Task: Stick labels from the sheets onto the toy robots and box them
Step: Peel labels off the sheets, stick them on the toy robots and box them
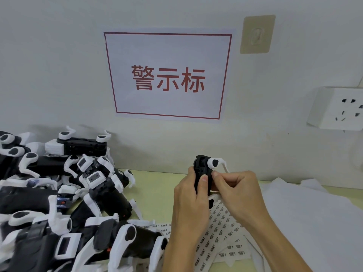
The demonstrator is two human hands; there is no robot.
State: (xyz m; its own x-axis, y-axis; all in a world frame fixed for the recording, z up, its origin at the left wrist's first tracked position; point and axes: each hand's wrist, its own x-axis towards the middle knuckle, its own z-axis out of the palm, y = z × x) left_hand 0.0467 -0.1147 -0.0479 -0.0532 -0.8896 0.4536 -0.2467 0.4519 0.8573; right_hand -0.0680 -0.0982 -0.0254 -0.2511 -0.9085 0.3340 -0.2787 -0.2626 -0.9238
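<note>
The label sheets (222,234) lie at the desk's (157,185) near edge. Above them the left hand (188,195) grips a toy robot (203,173) upright; right hand (235,185) pinches at its side — probably a label. Light, rigid plastic — hold the black body, not the thin white legs.

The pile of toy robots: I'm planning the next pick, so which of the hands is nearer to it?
Left. The left hand is beside the pile of toy robots; the right hand is farther, beyond the held toy robot.
</note>
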